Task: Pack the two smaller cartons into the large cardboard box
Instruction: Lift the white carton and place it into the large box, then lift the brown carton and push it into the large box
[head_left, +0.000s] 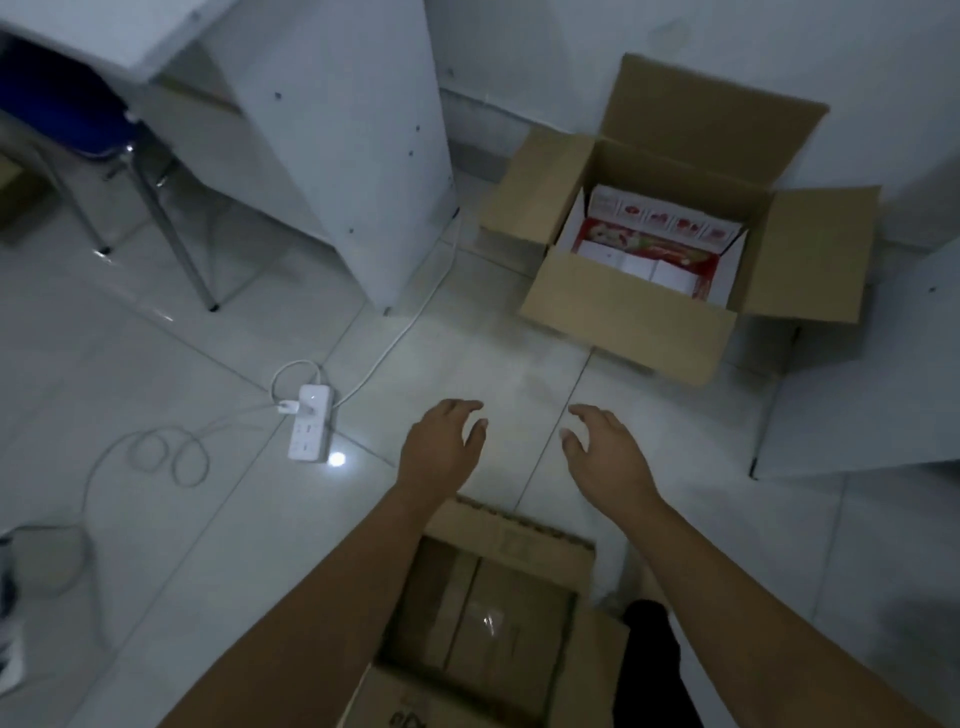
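Observation:
An open cardboard box (618, 306) stands on the floor at the upper right, flaps spread, with a red-and-white printed carton (665, 228) and white packets inside. Directly below me is another open cardboard box (519, 535), and a taped brown carton (498, 623) lies inside it. My left hand (441, 447) and my right hand (608, 452) hover side by side over the tiles between the two boxes. Both are empty, palms down, fingers spread and slightly curled.
A white power strip (310, 428) with looped cables lies on the tiles to the left. A white cabinet panel (353, 156) and chair legs (176, 249) stand at the upper left. White board (883, 395) leans at the right. My dark trouser leg (649, 654) shows beside the near box.

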